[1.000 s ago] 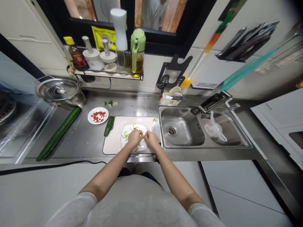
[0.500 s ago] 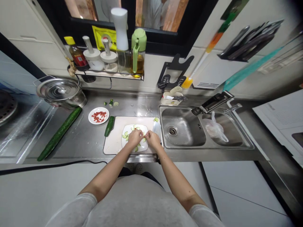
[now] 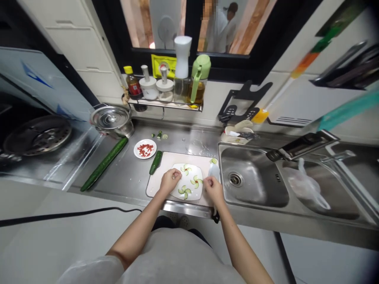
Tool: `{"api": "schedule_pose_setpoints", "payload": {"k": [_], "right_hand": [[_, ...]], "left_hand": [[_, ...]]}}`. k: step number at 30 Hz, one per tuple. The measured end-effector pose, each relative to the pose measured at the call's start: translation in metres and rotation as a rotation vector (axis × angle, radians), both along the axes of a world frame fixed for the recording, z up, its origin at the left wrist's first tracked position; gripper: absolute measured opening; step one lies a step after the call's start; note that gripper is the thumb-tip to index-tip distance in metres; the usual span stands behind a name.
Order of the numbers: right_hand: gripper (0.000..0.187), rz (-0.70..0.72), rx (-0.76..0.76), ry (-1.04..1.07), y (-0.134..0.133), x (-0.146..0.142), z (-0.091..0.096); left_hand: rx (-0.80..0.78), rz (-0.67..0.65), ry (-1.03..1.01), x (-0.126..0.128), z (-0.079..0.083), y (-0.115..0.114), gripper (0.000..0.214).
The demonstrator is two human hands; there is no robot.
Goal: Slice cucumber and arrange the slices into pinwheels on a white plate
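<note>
White and shiny, a square plate with round corners (image 3: 190, 181) sits on a pale pink cutting board (image 3: 162, 162). Thin green cucumber slices (image 3: 184, 192) lie on it in three little pinwheels, and tiny red bits (image 3: 196, 182) sit in the right one. The left hand (image 3: 169, 181) is over the plate's left edge, its fingers curled and the tips close to the thumb. The right hand (image 3: 213, 189) is just past the right edge, its fingers bent in too. The hands are apart. I cannot tell if either one pinches something small. A flat steel knife blade (image 3: 214, 171) lies by the right hand.
</note>
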State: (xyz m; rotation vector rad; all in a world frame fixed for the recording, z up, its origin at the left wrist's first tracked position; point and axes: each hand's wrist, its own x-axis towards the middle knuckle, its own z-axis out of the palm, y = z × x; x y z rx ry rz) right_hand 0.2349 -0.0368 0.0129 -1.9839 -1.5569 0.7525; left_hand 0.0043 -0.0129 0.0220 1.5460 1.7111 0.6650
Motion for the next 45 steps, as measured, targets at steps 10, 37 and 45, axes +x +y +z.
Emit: {"api": "schedule_pose_setpoints", "payload": {"k": [10,37,45], "right_hand": [[0.041,0.0,0.051,0.046,0.005,0.002,0.009],[0.045,-0.01,0.002,0.026,0.01,-0.002,0.012],[0.048,-0.018,0.017,0.031,0.007,-0.002,0.01]], "left_hand": [[0.038,0.237,0.165,-0.099,0.006,0.035,0.021],[-0.12,0.05,0.605,-0.21,-0.012,0.137,0.011],[-0.063,0.145,0.401,-0.217,-0.018,0.137,0.003]]}}
